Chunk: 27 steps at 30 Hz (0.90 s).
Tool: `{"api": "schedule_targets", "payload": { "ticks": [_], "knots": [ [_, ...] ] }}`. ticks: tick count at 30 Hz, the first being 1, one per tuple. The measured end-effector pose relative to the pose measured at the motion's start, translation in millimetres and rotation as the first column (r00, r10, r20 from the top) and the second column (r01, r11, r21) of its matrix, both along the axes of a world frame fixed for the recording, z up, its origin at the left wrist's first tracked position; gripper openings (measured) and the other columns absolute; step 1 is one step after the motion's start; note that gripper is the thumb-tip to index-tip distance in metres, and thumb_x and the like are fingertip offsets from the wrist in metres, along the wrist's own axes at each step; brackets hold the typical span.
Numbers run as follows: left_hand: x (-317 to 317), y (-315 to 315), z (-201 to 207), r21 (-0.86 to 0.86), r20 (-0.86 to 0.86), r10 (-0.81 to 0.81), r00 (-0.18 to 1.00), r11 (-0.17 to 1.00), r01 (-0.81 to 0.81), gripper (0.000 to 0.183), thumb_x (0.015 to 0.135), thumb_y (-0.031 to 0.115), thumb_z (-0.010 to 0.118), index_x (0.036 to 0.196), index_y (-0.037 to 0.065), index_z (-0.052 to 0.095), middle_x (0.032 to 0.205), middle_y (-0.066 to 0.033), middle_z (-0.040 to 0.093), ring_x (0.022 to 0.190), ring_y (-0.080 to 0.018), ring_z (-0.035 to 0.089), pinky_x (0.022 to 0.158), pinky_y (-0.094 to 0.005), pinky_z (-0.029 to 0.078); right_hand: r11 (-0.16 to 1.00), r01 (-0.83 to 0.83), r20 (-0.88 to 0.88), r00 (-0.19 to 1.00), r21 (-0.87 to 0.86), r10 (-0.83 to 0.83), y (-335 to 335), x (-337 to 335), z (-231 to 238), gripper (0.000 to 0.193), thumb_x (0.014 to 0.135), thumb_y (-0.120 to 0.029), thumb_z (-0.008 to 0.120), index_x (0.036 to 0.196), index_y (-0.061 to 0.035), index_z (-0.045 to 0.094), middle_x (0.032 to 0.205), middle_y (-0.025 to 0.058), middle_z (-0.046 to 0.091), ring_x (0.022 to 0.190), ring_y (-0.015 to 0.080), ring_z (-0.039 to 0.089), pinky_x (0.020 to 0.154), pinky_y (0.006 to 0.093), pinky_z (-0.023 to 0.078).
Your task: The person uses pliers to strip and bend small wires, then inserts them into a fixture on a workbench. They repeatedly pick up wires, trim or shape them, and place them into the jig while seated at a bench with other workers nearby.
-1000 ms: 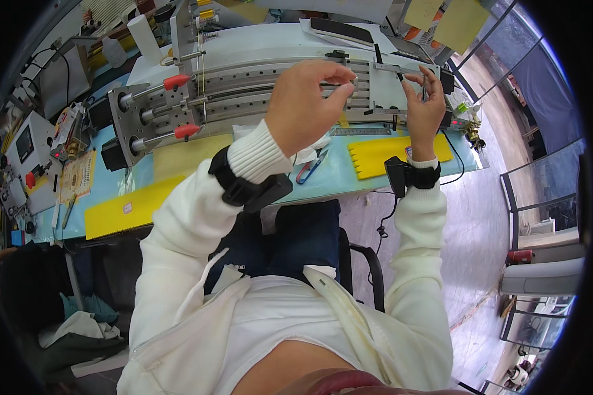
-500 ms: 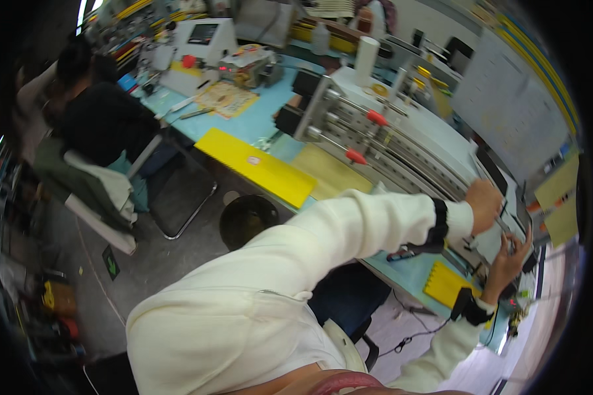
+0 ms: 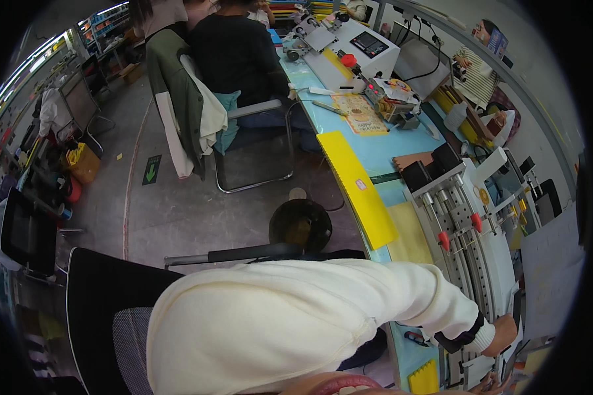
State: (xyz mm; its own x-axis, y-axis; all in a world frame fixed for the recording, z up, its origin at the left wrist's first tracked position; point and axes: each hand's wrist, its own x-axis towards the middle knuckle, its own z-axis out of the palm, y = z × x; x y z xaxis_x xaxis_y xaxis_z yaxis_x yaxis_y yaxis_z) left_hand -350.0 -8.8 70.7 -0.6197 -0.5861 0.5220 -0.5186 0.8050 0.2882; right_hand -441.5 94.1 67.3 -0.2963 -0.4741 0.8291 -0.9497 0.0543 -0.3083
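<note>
My left arm, in a cream sleeve with a black band at the wrist, reaches across to the right. At the near end of a long metal machine (image 3: 468, 263) with rods and red-tipped levers is my left hand (image 3: 503, 336). Its fingers are curled closed; whatever they hold is hidden. Only a small part of my right hand (image 3: 487, 383) shows at the lower edge, just below the left, and its fingers are too cut off to read. A red lever tip (image 3: 444, 241) and a second red tip (image 3: 476, 222) sit farther up the machine.
A yellow notched board (image 3: 359, 191) lies along the table's left edge, near a white machine with a screen (image 3: 369, 46). Another person (image 3: 237, 59) sits at the far end. On the floor stands a dark bin (image 3: 301, 226); an office chair (image 3: 112, 316) is at left.
My view has swung left, so the machine and both hands sit farther toward the lower right. My right hand, earlier seen with spread fingers, is now mostly cut off.
</note>
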Motion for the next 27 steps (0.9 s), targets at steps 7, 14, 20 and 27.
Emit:
{"api": "schedule_targets", "payload": {
  "ticks": [7, 14, 20, 27],
  "knots": [
    [67.5, 33.4, -0.2, 0.274, -0.502, -0.18, 0.846, 0.895, 0.352, 0.022, 0.064, 0.025, 0.08, 0.053, 0.01, 0.069, 0.056, -0.0035, 0.066, 0.056, -0.024, 0.067, 0.055, -0.0341, 0.052, 0.997, -0.052, -0.05, 0.998, -0.057, 0.049, -10.4, 29.9, 1.3, 0.052, 0.087, -0.016, 0.077, 0.132, -0.0038, 0.052, 0.093, 0.0103, 0.067, 0.073, 0.0226, 0.063, 0.062, 0.0337, 0.05],
    [118.8, 22.8, 9.4, 0.548, -0.699, -0.104, 0.707, 0.557, 0.624, 0.01, 0.068, 0.008, 0.082, 0.066, 0.002, 0.075, 0.063, -0.0054, 0.071, 0.059, -0.0148, 0.07, 0.054, -0.0282, 0.054, 0.978, -0.141, -0.127, 0.984, -0.156, 0.122, -17.5, 74.3, 5.3, 0.051, 0.088, -0.018, 0.077, 0.13, -0.002, 0.052, 0.094, 0.0129, 0.065, 0.073, 0.0265, 0.063, 0.061, 0.0365, 0.051],
    [163.0, 23.6, 21.7, 0.671, -0.72, 0.02, 0.694, 0.275, 0.689, 0.011, 0.074, 0.006, 0.081, 0.077, 0.0, 0.073, 0.073, -0.0104, 0.073, 0.063, -0.0202, 0.072, 0.054, -0.031, 0.057, 0.918, -0.299, -0.195, 0.948, -0.261, 0.253, -30.8, 126.9, 6.6, 0.051, 0.088, -0.02, 0.077, 0.129, -0.0004, 0.053, 0.095, 0.0152, 0.064, 0.073, 0.0298, 0.063, 0.061, 0.0389, 0.052],
    [214.5, 30.7, 18.5, 0.571, -0.82, 0.071, 0.568, 0.032, 0.821, 0.01, 0.082, 0.002, 0.073, 0.086, -0.006, 0.069, 0.077, -0.0152, 0.072, 0.067, -0.024, 0.073, 0.06, -0.0343, 0.06, 0.939, -0.28, -0.297, 0.931, -0.2, 0.214, -24.3, 168.3, 17.6, 0.057, 0.088, -0.025, 0.078, 0.13, 0.0025, 0.051, 0.09, 0.0116, 0.065, 0.065, 0.0167, 0.062, 0.051, 0.0268, 0.048]
  ]
}}
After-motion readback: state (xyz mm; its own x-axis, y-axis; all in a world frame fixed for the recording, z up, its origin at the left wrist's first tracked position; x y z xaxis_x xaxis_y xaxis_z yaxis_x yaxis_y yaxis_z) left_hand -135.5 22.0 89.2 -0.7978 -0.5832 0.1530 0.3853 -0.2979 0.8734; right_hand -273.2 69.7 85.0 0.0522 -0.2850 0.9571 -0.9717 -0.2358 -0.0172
